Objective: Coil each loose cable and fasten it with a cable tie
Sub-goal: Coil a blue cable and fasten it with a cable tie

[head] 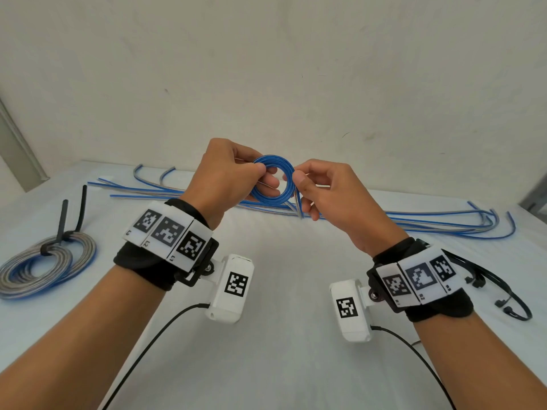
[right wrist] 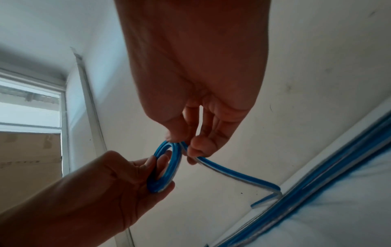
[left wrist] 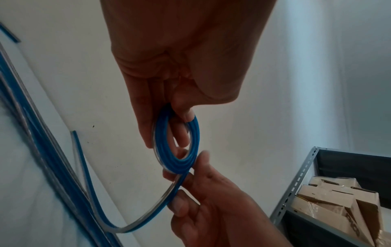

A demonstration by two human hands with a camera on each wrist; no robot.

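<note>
A small blue coil (head: pixel 273 181) of flat blue-and-clear cable is held up above the white table (head: pixel 281 291). My left hand (head: pixel 236 176) grips its left side, thumb on the front and fingers through the ring (left wrist: pixel 175 142). My right hand (head: pixel 319 187) pinches the coil's right side (right wrist: pixel 177 150), and the short free tail (right wrist: pixel 243 178) hangs down from it. Several loose blue cables (head: pixel 429 223) lie along the back of the table. Black cable ties (head: pixel 497 294) lie beside my right wrist.
At the left, coiled grey-blue cables (head: pixel 44 264) lie bound with black ties (head: pixel 71 220). A wall rises behind the table. In the left wrist view a metal shelf (left wrist: pixel 300 180) with cardboard boxes (left wrist: pixel 338 200) stands to the right. A window (right wrist: pixel 31 117) shows in the right wrist view.
</note>
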